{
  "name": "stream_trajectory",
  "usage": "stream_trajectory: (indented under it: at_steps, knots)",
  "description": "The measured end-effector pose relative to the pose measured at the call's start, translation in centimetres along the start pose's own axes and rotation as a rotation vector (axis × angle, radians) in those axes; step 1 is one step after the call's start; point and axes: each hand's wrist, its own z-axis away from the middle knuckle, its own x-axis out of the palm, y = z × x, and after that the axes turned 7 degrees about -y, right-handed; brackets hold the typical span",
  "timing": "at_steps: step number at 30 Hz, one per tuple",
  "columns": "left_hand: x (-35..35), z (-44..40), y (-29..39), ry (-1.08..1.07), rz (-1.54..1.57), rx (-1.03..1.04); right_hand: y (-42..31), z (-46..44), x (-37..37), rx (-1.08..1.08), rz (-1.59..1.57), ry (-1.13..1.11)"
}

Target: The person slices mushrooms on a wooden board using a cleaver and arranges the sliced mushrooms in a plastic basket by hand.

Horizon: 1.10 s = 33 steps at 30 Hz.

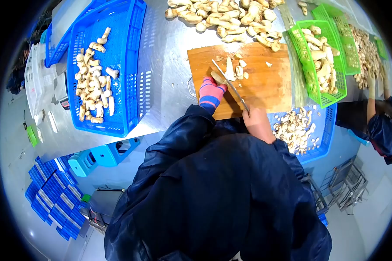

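Note:
My left hand [211,92], in a pink and blue striped glove, is closed on a mushroom [218,78] over the left part of a wooden cutting board [270,85]. My right hand [258,124] is wrapped round the handle of a knife [231,86]. Its blade slants up and left across the board, right beside the held mushroom; whether it touches cannot be made out. Cut mushroom pieces [229,70] and small trimmings lie on the board, just right of the blade.
A heap of mushrooms [231,17] lies behind the board. On the left stands a blue crate [129,65] with mushrooms, on the right a green basket [311,85]. Below the board's right corner, a blue crate [324,145] holds trimmings. Another person's arm [371,102] shows far right.

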Motion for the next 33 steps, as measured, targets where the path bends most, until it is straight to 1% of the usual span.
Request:
stream_trajectory:
  at_steps: [3,4,7,9,11,12,15,16,19,22,26,27,29,30,33]
  knots:
    - [0.2,-0.7,-0.8,0.03,-0.023,0.017,0.0,2.2,0.1,0.038,0.04,0.007]
    - [0.2,-0.6,-0.7,0.032,-0.035,0.001,0.5,2.4,0.5,0.021,0.03,0.03]
    - [-0.1,-0.2,-0.1,-0.001,-0.066,0.0,1.4,0.8,2.3,0.032,0.064,0.004]
    - [0.1,-0.1,-0.4,0.027,-0.064,0.002,1.8,-1.8,3.7,0.024,0.045,0.026]
    - [0.2,-0.5,-0.8,0.031,-0.077,0.032,1.9,-2.7,3.8,0.012,0.027,0.035]
    - [0.2,-0.6,-0.9,0.041,-0.128,0.008,1.2,-2.1,2.9,0.01,0.018,0.027]
    - [0.2,-0.3,-0.5,0.078,-0.172,0.129,0.9,0.9,1.5,0.015,-0.022,0.023]
    - [0.3,-0.4,-0.6,0.065,-0.119,0.128,1.0,1.7,1.3,0.031,-0.036,0.018]
    - [0.0,-0.3,0.0,0.024,-0.138,0.017,0.6,2.4,1.0,0.075,-0.045,0.01]
    - [0.0,-0.5,-0.3,0.032,-0.16,0.024,1.1,0.9,2.4,0.069,0.02,0.014]
    - [-0.7,-1.0,-1.4,-0.035,-0.228,0.069,2.0,-4.9,4.4,0.04,0.069,-0.008]
    - [-1.3,-1.0,-0.8,-0.087,-0.143,0.023,1.6,-5.6,4.0,0.018,0.075,-0.008]
    - [-2.5,-0.5,0.1,-0.205,0.023,-0.082,1.3,-5.2,2.8,0.041,-0.006,-0.013]
    - [-3.1,-0.5,1.1,-0.238,0.084,-0.195,1.2,-5.2,1.9,0.053,-0.044,-0.005]
    - [-2.9,0.0,3.1,0.148,-0.529,0.129,4.2,-3.7,2.3,0.069,-0.194,0.122]
